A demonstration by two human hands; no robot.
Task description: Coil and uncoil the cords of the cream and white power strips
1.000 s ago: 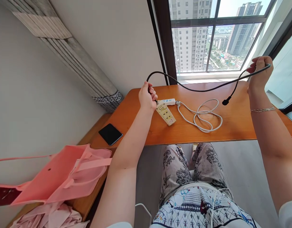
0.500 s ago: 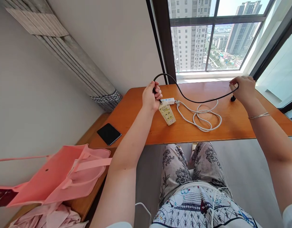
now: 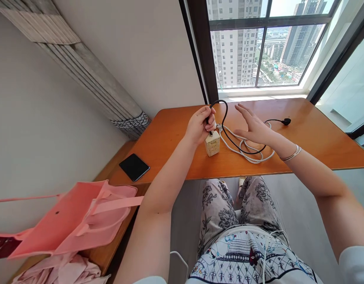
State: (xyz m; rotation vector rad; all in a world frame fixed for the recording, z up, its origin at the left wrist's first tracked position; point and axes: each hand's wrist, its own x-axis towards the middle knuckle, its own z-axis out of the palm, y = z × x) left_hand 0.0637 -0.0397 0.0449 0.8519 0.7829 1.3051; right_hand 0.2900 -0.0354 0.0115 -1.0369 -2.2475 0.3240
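Black cord (image 3: 227, 108) clamped in left hand (image 3: 200, 124) | right hand (image 3: 253, 128) spread open, 2 o'clock from power strip (image 3: 212, 146) | tangle could be caused by crossed white cord (image 3: 257, 161), 3 o'clock

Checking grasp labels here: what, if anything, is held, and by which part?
The left grip holds the black cord just above the strip. The right grip is open, holding nothing.

Short white sleeves (image 3: 355, 262), busy prints below.
Top (image 3: 226, 268) white, blue and black line figures and lattice, dark red patch (image 3: 253, 258) mid-front. Trousers (image 3: 214, 201) pale grey, dark leafy scrolls. Whitish cord (image 3: 265, 258) at waist. Thin shiny bangles (image 3: 292, 154), right wrist (image 3: 280, 147).
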